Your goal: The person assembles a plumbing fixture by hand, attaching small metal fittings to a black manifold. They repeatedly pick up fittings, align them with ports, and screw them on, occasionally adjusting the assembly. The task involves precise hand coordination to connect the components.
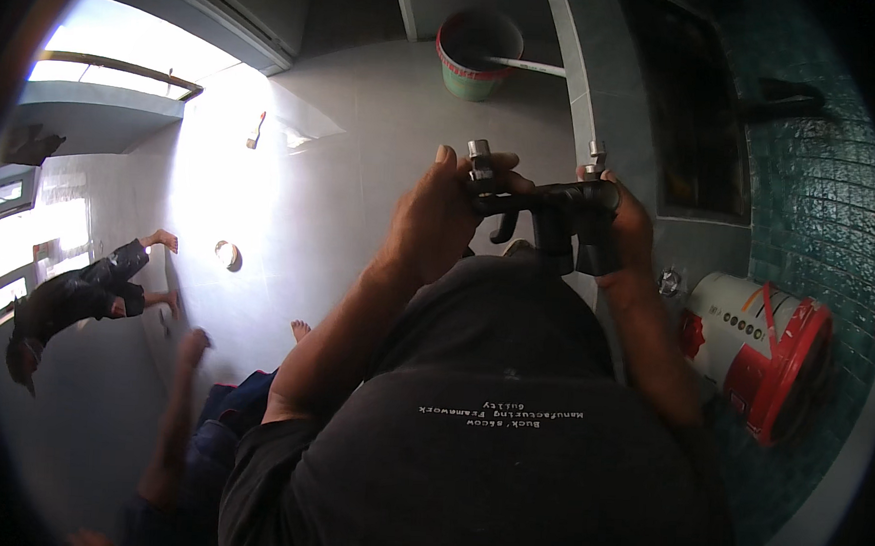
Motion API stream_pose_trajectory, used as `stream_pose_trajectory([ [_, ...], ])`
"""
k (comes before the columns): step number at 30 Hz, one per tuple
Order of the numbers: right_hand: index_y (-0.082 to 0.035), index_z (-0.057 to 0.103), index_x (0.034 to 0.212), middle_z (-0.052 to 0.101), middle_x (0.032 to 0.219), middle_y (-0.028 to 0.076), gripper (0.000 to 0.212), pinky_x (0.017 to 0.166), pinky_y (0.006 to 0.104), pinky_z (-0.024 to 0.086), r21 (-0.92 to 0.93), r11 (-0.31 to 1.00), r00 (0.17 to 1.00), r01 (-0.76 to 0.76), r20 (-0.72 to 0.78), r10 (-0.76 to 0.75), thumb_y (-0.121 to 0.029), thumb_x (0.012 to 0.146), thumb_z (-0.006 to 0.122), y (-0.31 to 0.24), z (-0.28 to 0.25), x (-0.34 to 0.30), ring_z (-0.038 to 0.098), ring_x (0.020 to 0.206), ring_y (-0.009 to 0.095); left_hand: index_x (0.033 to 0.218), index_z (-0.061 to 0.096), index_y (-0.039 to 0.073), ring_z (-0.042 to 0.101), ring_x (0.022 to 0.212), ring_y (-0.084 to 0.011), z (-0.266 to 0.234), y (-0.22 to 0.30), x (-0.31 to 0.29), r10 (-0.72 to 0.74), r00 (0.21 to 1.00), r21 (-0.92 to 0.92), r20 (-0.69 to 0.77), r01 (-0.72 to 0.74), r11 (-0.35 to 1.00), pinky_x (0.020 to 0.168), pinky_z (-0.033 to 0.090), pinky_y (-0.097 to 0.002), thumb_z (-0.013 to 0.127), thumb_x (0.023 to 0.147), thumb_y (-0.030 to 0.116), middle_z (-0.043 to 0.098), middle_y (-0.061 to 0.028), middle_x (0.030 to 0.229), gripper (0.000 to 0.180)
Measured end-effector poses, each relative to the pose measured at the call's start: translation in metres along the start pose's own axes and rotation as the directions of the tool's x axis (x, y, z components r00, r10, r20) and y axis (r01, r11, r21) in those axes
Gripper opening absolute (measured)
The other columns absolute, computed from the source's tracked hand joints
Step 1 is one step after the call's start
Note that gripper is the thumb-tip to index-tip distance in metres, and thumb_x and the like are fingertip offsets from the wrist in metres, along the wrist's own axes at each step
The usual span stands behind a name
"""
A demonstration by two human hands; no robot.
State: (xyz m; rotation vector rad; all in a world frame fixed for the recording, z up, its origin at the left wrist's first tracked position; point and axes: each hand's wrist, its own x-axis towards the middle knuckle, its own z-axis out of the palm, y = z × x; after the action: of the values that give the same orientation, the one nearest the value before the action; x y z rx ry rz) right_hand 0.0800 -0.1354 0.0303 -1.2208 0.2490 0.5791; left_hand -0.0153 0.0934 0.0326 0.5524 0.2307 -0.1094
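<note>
Both hands are up in front of the belly, and here are the fingers: the left hand (434,214) has them curled in around the near end of one black tool (568,199), thumb pointing up, a couple of fingertips reaching past the metal. The right hand (635,228) wraps the other end, fingers bent close, though its far side is hidden. So the tool sits level between the two palms, above the floor (366,123), with two metal fittings (478,165) standing up, one at each end, and one hooked lever (504,227) hanging below.

Both forearms slant inward, elbows bent, either side of a dark shirt (488,451).

Further out, count two buckets: a green one (468,84) ahead with one white stick (528,66) leaning in it, and a white one (728,320), red at its rim, tilted at the right. To the left, one brush (256,131) and one small round thing (227,255), too small to make out. Two other people: one far left (90,287), one nearer, in blue (210,449).
</note>
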Motion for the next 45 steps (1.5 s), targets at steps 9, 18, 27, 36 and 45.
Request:
stream_pose_trajectory([
  [9,-0.002,0.064,0.118,0.073,0.112,0.017,0.026,0.088,0.0459,0.062,0.262,0.964,0.988,-0.045,0.156,0.003,-0.023,0.105,0.06,0.005,0.02,-0.026,0.074,0.101,0.03,0.133,0.055,-0.003,0.068,0.093,-0.0327,-0.004,0.01,0.018,0.204,0.978,-0.106,0.035,-0.199,0.974,0.106,0.047,-0.0534,0.034,0.113,0.05,0.066,-0.0127,0.082,0.06],
  [18,0.002,0.06,0.124,0.069,0.121,0.025,0.029,0.09,0.0506,0.063,0.176,0.984,0.961,-0.027,0.277,-0.023,-0.019,0.106,0.054,-0.009,0.02,-0.06,0.074,0.104,0.04,0.121,0.06,-0.003,0.067,0.08,-0.0301,0.019,0.041,0.006,0.079,0.997,-0.047,-0.002,-0.079,0.996,0.106,0.05,-0.0588,0.04,0.111,0.049,0.06,-0.0108,0.072,0.057],
  [27,0.0,0.059,0.127,0.071,0.115,0.02,0.037,0.087,0.0521,0.064,0.095,0.995,0.9,-0.01,0.435,-0.032,-0.028,0.104,0.059,-0.009,-0.011,-0.072,0.073,0.106,0.034,0.12,0.058,0.003,0.06,0.062,-0.0222,0.027,0.023,-0.016,0.07,0.996,-0.087,0.059,-0.065,0.994,0.088,0.057,-0.0499,0.047,0.11,0.047,0.049,-0.005,0.066,0.046],
  [36,-0.003,0.062,0.131,0.071,0.12,0.015,0.05,0.097,0.0417,0.053,-0.438,0.757,0.816,0.485,0.537,-0.211,-0.044,0.103,0.063,-0.089,-0.009,-0.053,0.068,0.113,0.026,0.114,0.057,0.005,0.05,0.052,-0.0151,0.034,0.017,-0.012,-0.037,0.993,-0.021,0.113,0.04,0.999,0.071,0.054,-0.0388,0.049,0.11,0.043,0.048,-0.002,0.071,0.039],
  [45,-0.008,0.071,0.116,0.07,0.117,0.011,0.029,0.096,0.0424,0.051,-0.483,0.083,0.489,0.872,0.842,-0.228,-0.012,0.088,0.078,-0.134,0.069,-0.045,0.066,0.11,0.027,0.118,0.057,0.006,0.051,0.051,-0.0155,0.055,0.006,0.007,-0.122,0.972,0.055,0.2,0.113,0.992,0.068,0.056,-0.0409,0.05,0.109,0.04,0.055,-0.0049,0.079,0.036],
])
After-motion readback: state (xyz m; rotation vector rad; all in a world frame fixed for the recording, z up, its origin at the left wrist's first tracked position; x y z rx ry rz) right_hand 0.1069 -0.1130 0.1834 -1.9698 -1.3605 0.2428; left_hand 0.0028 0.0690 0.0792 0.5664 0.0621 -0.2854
